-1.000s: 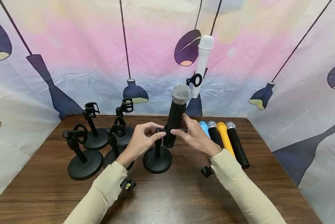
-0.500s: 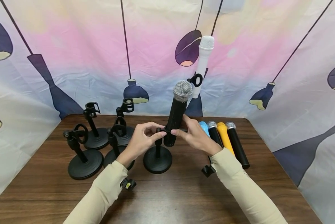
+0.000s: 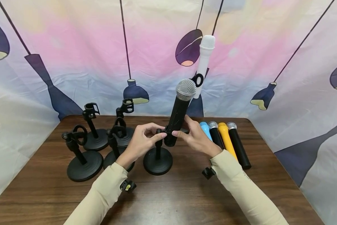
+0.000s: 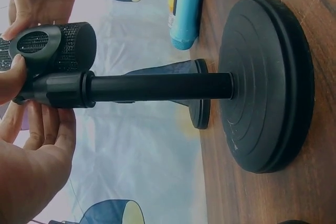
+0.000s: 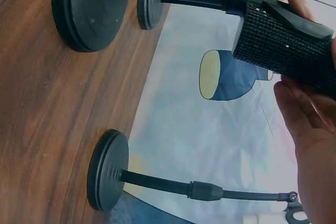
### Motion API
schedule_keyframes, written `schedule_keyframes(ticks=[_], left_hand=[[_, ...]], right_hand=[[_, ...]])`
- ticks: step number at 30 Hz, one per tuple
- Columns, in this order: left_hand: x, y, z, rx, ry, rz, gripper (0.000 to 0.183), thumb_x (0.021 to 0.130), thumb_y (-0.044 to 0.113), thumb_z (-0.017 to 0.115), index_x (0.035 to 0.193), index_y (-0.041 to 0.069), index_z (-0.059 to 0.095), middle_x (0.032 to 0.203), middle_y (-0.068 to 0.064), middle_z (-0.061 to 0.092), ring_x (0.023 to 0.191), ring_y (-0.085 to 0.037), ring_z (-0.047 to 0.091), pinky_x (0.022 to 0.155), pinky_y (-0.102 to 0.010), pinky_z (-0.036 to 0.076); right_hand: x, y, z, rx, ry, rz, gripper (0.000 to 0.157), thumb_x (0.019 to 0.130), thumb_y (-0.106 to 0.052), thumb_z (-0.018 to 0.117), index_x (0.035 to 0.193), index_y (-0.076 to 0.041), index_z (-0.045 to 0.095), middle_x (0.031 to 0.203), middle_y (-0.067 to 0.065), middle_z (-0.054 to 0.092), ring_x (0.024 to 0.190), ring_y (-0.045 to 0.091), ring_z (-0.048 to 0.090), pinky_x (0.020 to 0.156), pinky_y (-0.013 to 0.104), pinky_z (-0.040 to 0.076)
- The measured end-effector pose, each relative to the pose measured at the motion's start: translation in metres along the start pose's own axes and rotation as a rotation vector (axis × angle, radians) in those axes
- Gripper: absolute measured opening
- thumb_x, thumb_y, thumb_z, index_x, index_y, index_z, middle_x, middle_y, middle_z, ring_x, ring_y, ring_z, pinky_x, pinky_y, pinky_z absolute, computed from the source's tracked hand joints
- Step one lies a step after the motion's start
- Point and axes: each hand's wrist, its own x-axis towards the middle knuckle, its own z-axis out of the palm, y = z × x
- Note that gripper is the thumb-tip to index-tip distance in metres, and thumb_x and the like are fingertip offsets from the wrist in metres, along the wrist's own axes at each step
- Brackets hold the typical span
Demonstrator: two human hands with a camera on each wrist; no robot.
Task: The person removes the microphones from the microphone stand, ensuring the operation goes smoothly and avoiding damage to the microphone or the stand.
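A black microphone (image 3: pixel 178 114) with a silver mesh head leans up and to the right, seated in the ring clip (image 4: pixel 46 45) of a black desktop microphone stand (image 3: pixel 158 161). My left hand (image 3: pixel 142 142) grips the stand's top at the clip, its thumb against the clip in the left wrist view. With thumb and fingers, my right hand (image 3: pixel 197 137) holds the microphone's lower body from the other side. The stand's round base rests on the table. In the head view, the fingers hide most of the clip.
Several black stands with vacant clips, including a front-left stand (image 3: pixel 85 165), are grouped left. A white microphone (image 3: pixel 205 59) stands in a taller stand behind. Blue, black and yellow microphones (image 3: pixel 227 139) lie at right on the wooden table (image 3: pixel 168 200). A printed cloth (image 3: pixel 95 37) hangs behind.
The black microphone's head has shifted slightly up and right in the head view, so it leans further. Both hands keep their places on the stand and microphone.
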Motion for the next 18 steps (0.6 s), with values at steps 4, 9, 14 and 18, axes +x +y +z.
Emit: schedule_keyframes(ticks=[4,9,14,18], left_hand=[[0.0006,-0.0007,0.0006,-0.004,-0.002,-0.007,0.017,0.094,0.018,0.077,0.111,0.015,0.077,0.084,-0.003,0.071,0.063,-0.021,0.055,0.058,-0.029,0.048],[0.0012,-0.0016,0.001,-0.007,-0.004,-0.007,0.018,0.094,0.018,0.076,0.111,0.013,0.077,0.084,-0.004,0.071,0.063,-0.022,0.054,0.058,-0.03,0.047],[0.0017,-0.0003,0.0012,-0.012,-0.002,-0.009,0.018,0.093,0.018,0.077,0.111,0.013,0.077,0.081,-0.005,0.069,0.061,-0.022,0.054,0.056,-0.03,0.047],[0.0013,-0.0003,0.0013,-0.005,-0.005,-0.009,0.017,0.094,0.018,0.076,0.111,0.015,0.077,0.08,-0.005,0.068,0.06,-0.021,0.053,0.056,-0.029,0.047]], right_hand=[[-0.0025,-0.001,-0.0009,0.095,-0.013,0.095,0.063,0.096,-0.002,0.07,0.149,0.0,0.036,0.129,0.02,0.06,0.119,0.032,0.064,0.094,0.047,0.055],[-0.001,-0.0013,-0.0017,0.095,-0.007,0.096,0.059,0.093,-0.002,0.073,0.145,0.0,0.045,0.127,0.018,0.062,0.117,0.029,0.065,0.095,0.04,0.055],[0.0008,-0.0038,-0.0045,0.002,-0.001,0.045,0.055,0.095,-0.002,0.07,0.143,0.004,0.045,0.124,0.02,0.064,0.116,0.03,0.066,0.098,0.039,0.053],[-0.0012,-0.0044,-0.0037,0.066,-0.018,0.123,0.065,0.095,-0.005,0.071,0.15,-0.002,0.037,0.129,0.018,0.061,0.118,0.031,0.064,0.093,0.042,0.056]])
